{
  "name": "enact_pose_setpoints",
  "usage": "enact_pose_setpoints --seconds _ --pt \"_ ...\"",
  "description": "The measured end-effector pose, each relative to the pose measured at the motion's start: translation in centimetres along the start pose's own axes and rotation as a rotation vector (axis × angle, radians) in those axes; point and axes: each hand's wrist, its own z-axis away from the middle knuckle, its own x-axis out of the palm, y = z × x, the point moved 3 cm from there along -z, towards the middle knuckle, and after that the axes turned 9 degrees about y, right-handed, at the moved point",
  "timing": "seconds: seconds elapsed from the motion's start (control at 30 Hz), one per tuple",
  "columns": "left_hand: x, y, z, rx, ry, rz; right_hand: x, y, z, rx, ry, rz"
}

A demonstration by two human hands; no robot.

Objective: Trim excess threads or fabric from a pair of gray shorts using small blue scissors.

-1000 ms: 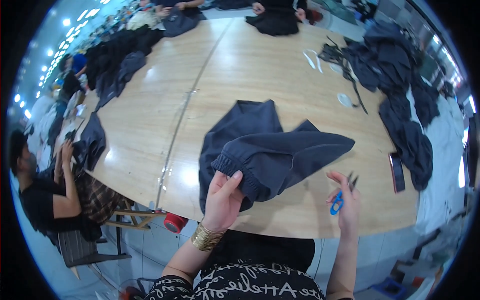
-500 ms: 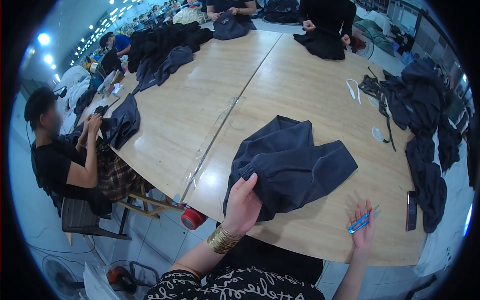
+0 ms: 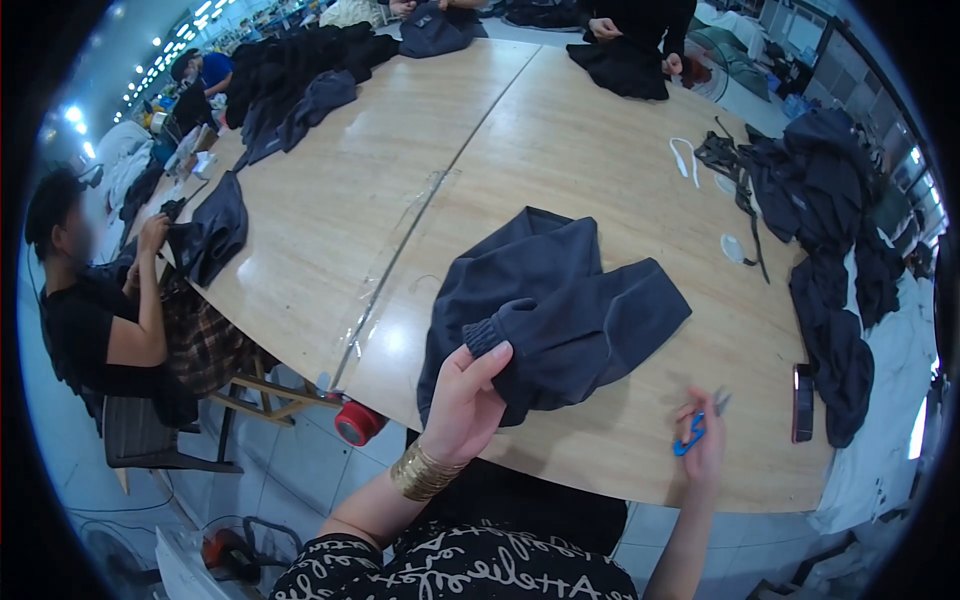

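Observation:
A dark blue-grey garment (image 3: pixel 575 325) lies folded on the table in front of me, partly lifted at its near left side. My left hand (image 3: pixel 465 405) pinches it beside a gathered elastic cuff (image 3: pixel 482 337), thumb on top and the other fingers hidden underneath. To the right, over the table and apart from the cloth, my right hand (image 3: pixel 706 442) has its fingers curled round a pair of blue thread snips (image 3: pixel 690 440). Their metal tips point up and away from me.
A phone (image 3: pixel 802 402) and a heap of dark garments (image 3: pixel 825 190) lie along the right edge. Nearby are dark straps (image 3: pixel 745 205) and a white cord (image 3: pixel 684 162). More dark clothes (image 3: pixel 300 80) are piled at the far left. Co-workers handle cloth at the left and far sides.
My right hand has turned and its fingers have curled from a loose open palm round the snips. The left hand keeps its pinch on the garment. The whole view has shifted slightly.

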Motion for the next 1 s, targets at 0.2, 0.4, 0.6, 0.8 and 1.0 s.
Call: enact_pose_setpoints --seconds 0.2,0.4,0.6,0.8,1.0 --pt "0.9 -1.1 0.8 -0.071 0.011 -0.117 11.0 -3.7 4.7 -0.137 -0.133 0.629" --pt "1.0 -2.5 0.8 -0.105 -0.036 -0.094 17.4 -6.6 9.6 0.172 -0.334 0.365" --pt "1.0 -2.6 1.3 -0.090 -0.036 -0.157 19.9 -6.6 10.2 0.239 -0.465 0.542" --pt "0.9 -2.7 1.6 -0.087 -0.045 -0.204 20.4 -6.0 9.9 0.074 -0.471 0.633" --pt "1.0 -2.8 1.6 -0.057 -0.058 -0.249 20.3 -6.0 9.9 0.005 -0.404 0.739"
